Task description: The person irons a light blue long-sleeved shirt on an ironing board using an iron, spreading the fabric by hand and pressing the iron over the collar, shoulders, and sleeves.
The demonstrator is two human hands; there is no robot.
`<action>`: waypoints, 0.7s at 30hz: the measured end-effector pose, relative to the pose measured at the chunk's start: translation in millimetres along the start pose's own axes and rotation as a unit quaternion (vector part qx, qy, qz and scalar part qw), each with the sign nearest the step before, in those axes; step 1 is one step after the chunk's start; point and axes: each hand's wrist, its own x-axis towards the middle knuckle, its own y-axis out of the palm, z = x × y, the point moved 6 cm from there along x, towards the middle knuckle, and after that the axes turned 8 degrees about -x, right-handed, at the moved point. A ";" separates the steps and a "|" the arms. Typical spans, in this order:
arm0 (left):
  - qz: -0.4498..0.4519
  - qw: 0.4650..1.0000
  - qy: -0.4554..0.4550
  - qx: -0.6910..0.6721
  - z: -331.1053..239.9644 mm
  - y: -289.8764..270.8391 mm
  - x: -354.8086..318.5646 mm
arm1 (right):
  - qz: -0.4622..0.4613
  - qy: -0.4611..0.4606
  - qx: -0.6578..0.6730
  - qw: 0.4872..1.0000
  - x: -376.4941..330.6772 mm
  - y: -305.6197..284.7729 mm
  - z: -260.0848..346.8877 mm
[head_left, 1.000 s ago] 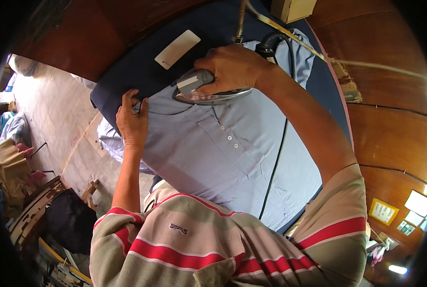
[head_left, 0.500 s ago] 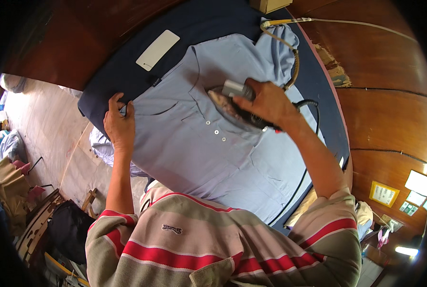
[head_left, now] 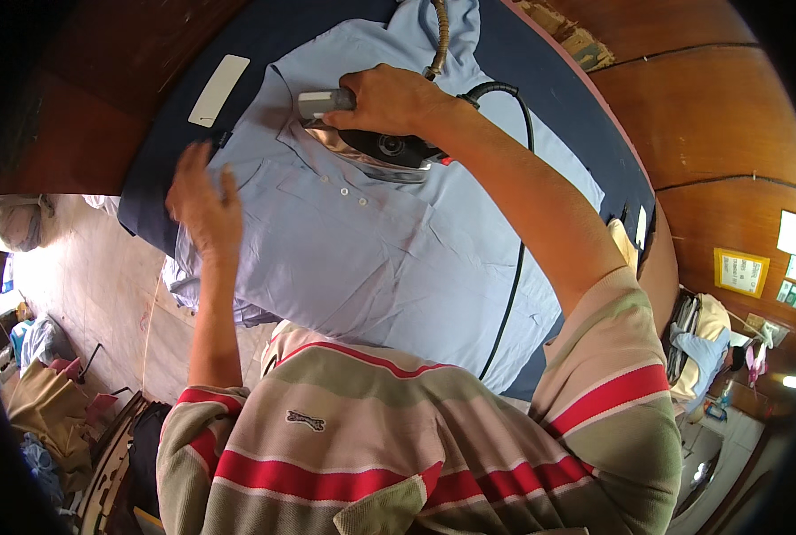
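Note:
A light blue shirt point(head_left: 326, 241) lies spread over a dark navy padded surface point(head_left: 161, 192), its buttoned placket and pocket creases facing up. My right hand point(head_left: 393, 102) is wrapped round the handle of a steam iron point(head_left: 382, 153). The iron's soleplate rests on the shirt near the neckline, just above the white buttons. At the shirt's left edge, my left hand point(head_left: 203, 201) holds nothing, its fingers apart over the shoulder. A white hang tag point(head_left: 218, 90) lies on the navy cover beyond it.
A ribbed hose point(head_left: 441, 40) and a black cable point(head_left: 511, 303) run from the iron across the shirt. Wood panelling point(head_left: 714, 116) stands close on the right. Bundled cloth point(head_left: 45, 343) sits on the lower left, and folded garments point(head_left: 703, 348) lie at the right.
In the picture, the iron has shifted left and up with my right hand toward the neckline. My left hand has loosened its pinch on the shirt edge. The whole view has also shifted.

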 end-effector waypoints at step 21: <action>0.256 0.954 0.105 0.113 -41.7 120.1 -7.1 | -0.020 0.239 0.091 0.966 -292.3 39.6 -160.3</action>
